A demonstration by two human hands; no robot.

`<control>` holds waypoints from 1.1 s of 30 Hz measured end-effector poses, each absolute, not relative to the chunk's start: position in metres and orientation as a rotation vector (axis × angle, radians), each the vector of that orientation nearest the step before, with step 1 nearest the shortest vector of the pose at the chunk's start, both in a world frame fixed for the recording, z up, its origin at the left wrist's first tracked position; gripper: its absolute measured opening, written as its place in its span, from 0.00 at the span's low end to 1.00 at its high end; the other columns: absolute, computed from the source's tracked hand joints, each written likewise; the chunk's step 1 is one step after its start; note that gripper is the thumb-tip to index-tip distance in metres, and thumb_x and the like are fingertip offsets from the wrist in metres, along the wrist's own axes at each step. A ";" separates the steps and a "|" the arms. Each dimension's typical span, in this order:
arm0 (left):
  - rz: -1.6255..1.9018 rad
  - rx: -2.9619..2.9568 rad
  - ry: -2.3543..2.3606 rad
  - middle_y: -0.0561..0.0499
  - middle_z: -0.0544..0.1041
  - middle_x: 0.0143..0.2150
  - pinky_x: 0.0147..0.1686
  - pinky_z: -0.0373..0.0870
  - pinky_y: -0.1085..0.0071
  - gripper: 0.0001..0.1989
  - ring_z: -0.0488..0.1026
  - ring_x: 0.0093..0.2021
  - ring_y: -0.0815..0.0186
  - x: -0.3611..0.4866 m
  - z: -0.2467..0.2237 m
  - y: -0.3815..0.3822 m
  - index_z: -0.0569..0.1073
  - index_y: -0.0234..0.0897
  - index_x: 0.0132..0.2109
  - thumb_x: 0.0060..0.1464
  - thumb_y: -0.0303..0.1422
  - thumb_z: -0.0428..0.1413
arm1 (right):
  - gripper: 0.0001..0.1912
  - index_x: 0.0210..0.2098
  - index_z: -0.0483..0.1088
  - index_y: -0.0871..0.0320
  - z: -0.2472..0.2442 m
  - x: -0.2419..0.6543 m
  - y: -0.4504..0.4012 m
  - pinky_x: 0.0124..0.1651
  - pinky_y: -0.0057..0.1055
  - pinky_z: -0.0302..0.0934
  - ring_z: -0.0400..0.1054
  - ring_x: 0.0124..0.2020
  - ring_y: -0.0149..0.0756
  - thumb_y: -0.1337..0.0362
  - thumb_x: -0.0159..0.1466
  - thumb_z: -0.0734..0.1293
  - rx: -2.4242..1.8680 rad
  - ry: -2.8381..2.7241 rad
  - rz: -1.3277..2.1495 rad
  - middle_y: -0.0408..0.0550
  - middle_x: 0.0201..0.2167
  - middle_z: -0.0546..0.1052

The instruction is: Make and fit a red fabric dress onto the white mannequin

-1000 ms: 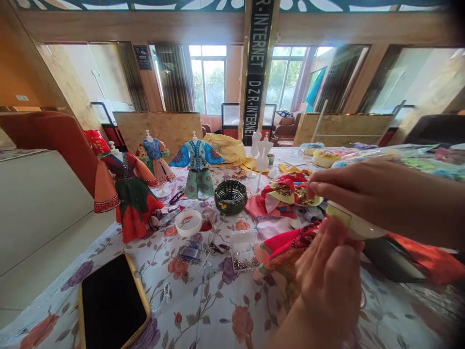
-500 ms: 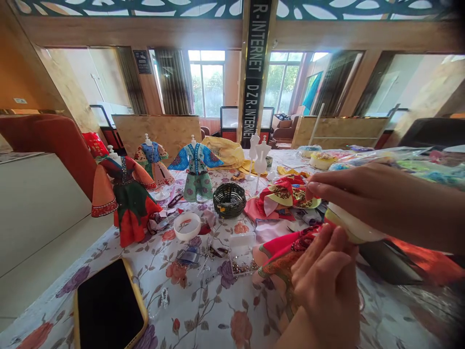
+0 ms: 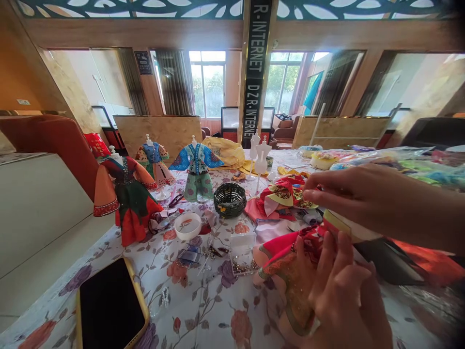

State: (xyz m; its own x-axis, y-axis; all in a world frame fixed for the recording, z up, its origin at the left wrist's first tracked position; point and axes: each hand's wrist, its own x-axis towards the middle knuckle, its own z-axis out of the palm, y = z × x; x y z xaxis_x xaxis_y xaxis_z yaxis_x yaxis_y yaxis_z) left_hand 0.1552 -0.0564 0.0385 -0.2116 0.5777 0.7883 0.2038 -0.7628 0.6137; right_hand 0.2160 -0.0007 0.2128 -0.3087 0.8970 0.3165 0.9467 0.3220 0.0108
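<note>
A small doll garment (image 3: 290,286) in pink-red and patterned orange-green lies at the lower right. My left hand (image 3: 345,295) rests on its upper part with the fingers spread, the thumb side partly hidden. Above it my right hand (image 3: 348,194) reaches in from the right, thumb and forefinger pinched together; whatever they hold is too small to make out. Behind those fingertips is a heap of red and yellow doll clothes (image 3: 279,196). A clear box of beads (image 3: 244,264) stands just left of the garment.
Dressed doll stands (image 3: 127,194), a dark woven basket (image 3: 229,199), a white ring-shaped roll (image 3: 188,226) and a phone (image 3: 112,305) are on the flowered tablecloth (image 3: 203,310). Bare white mannequins (image 3: 261,157) stand behind the heap; bagged colourful material (image 3: 407,160) lies at the back right.
My left hand has shifted to the right and its bunched fingers have spread on the garment. My right hand has moved very slightly left, still pinched.
</note>
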 end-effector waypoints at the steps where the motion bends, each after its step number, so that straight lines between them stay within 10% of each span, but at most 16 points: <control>1: 2.053 1.803 0.921 0.46 0.75 0.54 0.62 0.59 0.52 0.15 0.70 0.56 0.56 0.154 0.039 -0.056 0.68 0.41 0.44 0.52 0.19 0.54 | 0.18 0.27 0.71 0.50 0.214 0.216 -0.001 0.23 0.33 0.51 0.61 0.17 0.34 0.50 0.59 0.55 -1.706 -2.360 -0.271 0.42 0.16 0.69; 13: 2.125 1.482 0.855 0.48 0.74 0.52 0.52 0.71 0.55 0.18 0.71 0.55 0.58 0.152 0.036 -0.053 0.63 0.46 0.44 0.51 0.21 0.56 | 0.19 0.38 0.72 0.45 0.216 0.220 -0.002 0.17 0.31 0.48 0.55 0.13 0.33 0.68 0.49 0.61 -1.670 -2.529 -0.285 0.40 0.13 0.65; 21: 1.822 1.168 1.018 0.45 0.74 0.44 0.40 0.76 0.60 0.25 0.75 0.44 0.56 0.156 0.045 -0.041 0.62 0.44 0.49 0.47 0.37 0.64 | 0.10 0.39 0.72 0.47 0.225 0.218 -0.001 0.19 0.31 0.52 0.60 0.14 0.31 0.57 0.59 0.63 -1.535 -2.594 -0.119 0.41 0.18 0.71; 33: 1.833 1.080 0.995 0.45 0.77 0.43 0.38 0.77 0.64 0.22 0.77 0.41 0.60 0.147 0.048 -0.042 0.61 0.42 0.48 0.48 0.31 0.61 | 0.07 0.38 0.74 0.40 0.237 0.227 -0.014 0.25 0.28 0.58 0.65 0.22 0.28 0.52 0.60 0.67 -1.474 -2.619 0.129 0.37 0.33 0.75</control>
